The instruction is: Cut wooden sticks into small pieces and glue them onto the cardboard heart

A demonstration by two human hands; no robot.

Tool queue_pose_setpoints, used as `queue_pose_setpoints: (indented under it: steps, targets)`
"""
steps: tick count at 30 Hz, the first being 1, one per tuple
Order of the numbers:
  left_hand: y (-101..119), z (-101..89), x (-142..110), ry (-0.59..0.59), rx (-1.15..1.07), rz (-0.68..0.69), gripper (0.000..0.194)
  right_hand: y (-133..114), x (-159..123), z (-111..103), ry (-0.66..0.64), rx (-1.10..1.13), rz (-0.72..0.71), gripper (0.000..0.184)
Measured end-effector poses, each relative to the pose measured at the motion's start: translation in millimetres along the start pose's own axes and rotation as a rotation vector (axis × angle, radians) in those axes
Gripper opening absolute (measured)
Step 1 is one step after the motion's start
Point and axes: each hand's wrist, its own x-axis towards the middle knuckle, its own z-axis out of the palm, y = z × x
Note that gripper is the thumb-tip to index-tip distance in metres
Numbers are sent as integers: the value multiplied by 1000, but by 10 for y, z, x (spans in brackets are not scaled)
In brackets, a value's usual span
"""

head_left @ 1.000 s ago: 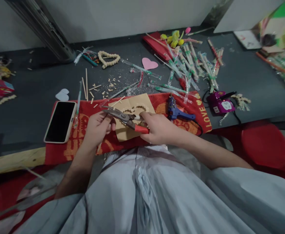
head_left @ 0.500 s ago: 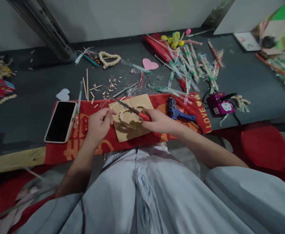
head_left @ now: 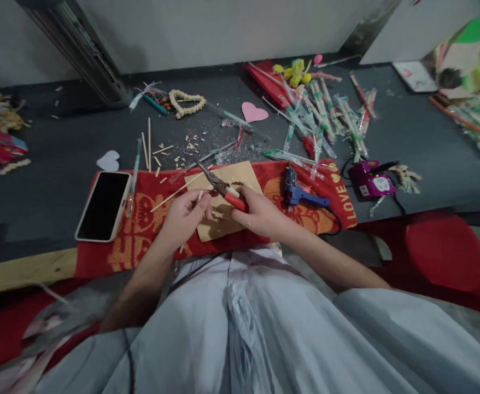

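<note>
My right hand (head_left: 258, 213) is closed around the red handles of a pair of pliers (head_left: 223, 189), whose dark jaws point up and to the left. Pinched in my left hand (head_left: 186, 216) is a thin wooden stick (head_left: 200, 195); its pale tip shows above the fingers, close to the pliers. Under both hands lies a brown card (head_left: 207, 233) on a red towel (head_left: 141, 257). A ring-like piece built of small stick bits (head_left: 235, 181) sits on the card, mostly hidden by the hands and pliers. Another wooden stick (head_left: 170, 198) lies slantwise left of the card.
A phone (head_left: 104, 207) lies at left on the towel. To the right are a blue glue gun (head_left: 301, 191) and a purple device (head_left: 372, 179). Behind are a finished-looking stick heart (head_left: 186, 104), a pink paper heart (head_left: 254, 112), stick scraps and several wrapped stick bundles (head_left: 320, 109).
The pliers' handles have spread and their jaws have swung upward. My left hand has moved right and now shows a stick in its fingers. A stick now lies across the towel.
</note>
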Motion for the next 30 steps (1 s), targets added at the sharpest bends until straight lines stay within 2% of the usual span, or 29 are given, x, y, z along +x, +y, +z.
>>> queue_pose_setpoints:
  steps: [2, 3, 11, 13, 18, 21, 26, 30]
  targets:
    - [23, 31, -11, -113, -93, -44, 37, -9, -25, 50, 7, 27, 14, 30]
    - [25, 42, -13, -127, -111, -51, 38, -10, -37, 68, 8, 46, 23, 32]
    - [59, 113, 4, -169, -210, -126, 38, 69, -95, 97, -26, 471, -29, 41]
    - [109, 122, -5, -168, -255, -155, 39, 98, -96, 92, -38, 509, -22, 40]
    - [176, 95, -17, -181, -271, -170, 37, 174, -110, 72, -85, 515, 11, 26]
    - [108, 39, 18, -118, -224, -139, 28, 214, -137, 45, -101, 541, -2, 28]
    - [-76, -79, 103, 94, -129, -109, 24, 234, -201, -23, -142, 513, -39, 34]
    - [-121, -140, 112, 135, -16, -60, 23, 212, -233, -36, -196, 438, -81, 35]
